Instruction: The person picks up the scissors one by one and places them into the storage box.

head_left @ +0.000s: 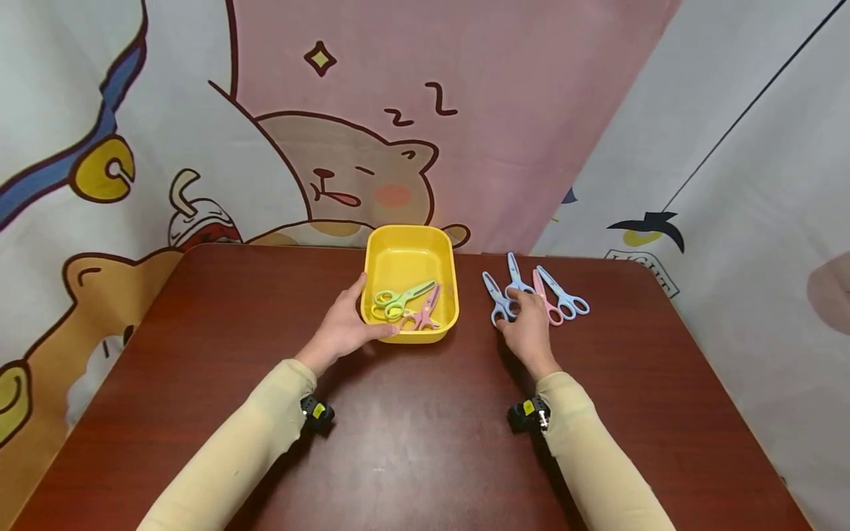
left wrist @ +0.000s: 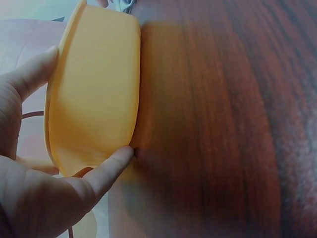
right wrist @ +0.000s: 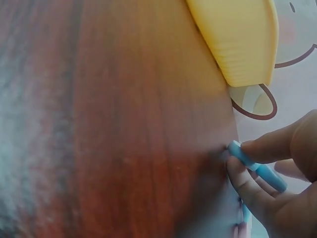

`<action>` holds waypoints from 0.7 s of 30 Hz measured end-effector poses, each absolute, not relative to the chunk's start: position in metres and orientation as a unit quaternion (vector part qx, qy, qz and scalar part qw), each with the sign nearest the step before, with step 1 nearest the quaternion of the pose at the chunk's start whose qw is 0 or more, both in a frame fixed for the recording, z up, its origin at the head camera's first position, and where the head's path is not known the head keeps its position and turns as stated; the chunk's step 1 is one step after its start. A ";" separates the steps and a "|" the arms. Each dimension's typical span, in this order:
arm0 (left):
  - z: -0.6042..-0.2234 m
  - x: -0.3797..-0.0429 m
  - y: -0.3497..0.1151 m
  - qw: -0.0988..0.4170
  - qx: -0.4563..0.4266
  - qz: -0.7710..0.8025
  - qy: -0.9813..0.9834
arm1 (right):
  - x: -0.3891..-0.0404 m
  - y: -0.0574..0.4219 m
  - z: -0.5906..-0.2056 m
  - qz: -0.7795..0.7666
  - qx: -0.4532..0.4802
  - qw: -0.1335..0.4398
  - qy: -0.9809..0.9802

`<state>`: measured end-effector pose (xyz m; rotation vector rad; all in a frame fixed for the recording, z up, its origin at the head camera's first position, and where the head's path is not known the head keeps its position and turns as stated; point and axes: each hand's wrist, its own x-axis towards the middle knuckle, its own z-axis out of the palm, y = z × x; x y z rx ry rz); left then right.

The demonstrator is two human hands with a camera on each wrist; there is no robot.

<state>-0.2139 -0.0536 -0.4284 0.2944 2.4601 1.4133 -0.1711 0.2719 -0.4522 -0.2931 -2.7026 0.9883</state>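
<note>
A yellow plastic bin [head_left: 415, 337] stands on the table; my left hand [head_left: 340, 326] grips its near left corner, thumb at the near rim. Green scissors [head_left: 398, 301] and pink scissors [head_left: 425, 313] lie inside it, overlapping. To its right, my right hand [head_left: 529, 330] pinches the handle of the leftmost blue scissors [head_left: 494, 291] between thumb and finger. In the right wrist view that blue handle [right wrist: 270, 177] shows between the fingertips. Beside the hand lie more blue scissors [head_left: 514, 269], pink scissors [head_left: 544, 295] and another blue pair [head_left: 564, 295].
The brown wooden table [head_left: 398, 442] ends at a cartoon-printed curtain [head_left: 531, 110] close behind the bin and scissors. Another curtain panel [head_left: 764, 221] hangs along the right side.
</note>
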 end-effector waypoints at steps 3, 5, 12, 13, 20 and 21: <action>-0.431 -0.215 -0.053 0.143 0.102 0.492 0.853 | -0.172 0.275 -0.450 0.323 -0.097 0.121 -0.934; -0.432 -0.215 -0.052 0.141 0.103 0.494 0.852 | -0.172 0.276 -0.449 0.321 -0.100 0.120 -0.934; -0.430 -0.215 -0.052 0.137 0.103 0.502 0.848 | -0.172 0.275 -0.445 0.342 -0.092 0.119 -0.927; -0.430 -0.215 -0.052 0.137 0.105 0.501 0.848 | -0.171 0.275 -0.445 0.345 -0.092 0.119 -0.926; -0.432 -0.215 -0.054 0.142 0.105 0.501 0.847 | -0.168 0.275 -0.443 0.354 -0.106 0.114 -0.922; -0.432 -0.215 -0.054 0.141 0.105 0.502 0.847 | -0.167 0.275 -0.443 0.358 -0.108 0.113 -0.920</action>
